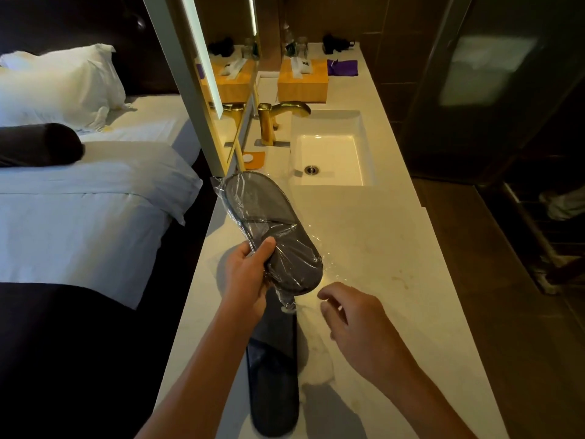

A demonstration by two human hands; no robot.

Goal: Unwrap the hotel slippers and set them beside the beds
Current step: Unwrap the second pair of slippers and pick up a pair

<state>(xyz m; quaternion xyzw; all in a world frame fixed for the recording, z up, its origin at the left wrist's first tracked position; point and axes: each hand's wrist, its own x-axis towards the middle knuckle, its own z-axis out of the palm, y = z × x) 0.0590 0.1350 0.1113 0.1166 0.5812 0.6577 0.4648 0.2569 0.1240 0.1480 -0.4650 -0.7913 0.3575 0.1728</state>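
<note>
My left hand [248, 274] grips a pair of grey slippers in clear plastic wrap [269, 229], held tilted above the white counter [380, 236]. The wrap's twisted end hangs below the toe near my right hand [351, 315], whose fingers are curled beside loose clear plastic; I cannot tell if they pinch it. A second dark slipper pair [273, 378] lies flat on the counter under my left forearm. The bed [79, 217] with white sheets is to the left.
A sink [329, 153] with a gold tap [272, 122] is set in the counter farther back. Wooden tissue boxes [302, 80], glasses and a purple cloth [342, 67] stand at the far end. A mirror frame [186, 77] borders the counter's left edge. Dark floor lies to the right.
</note>
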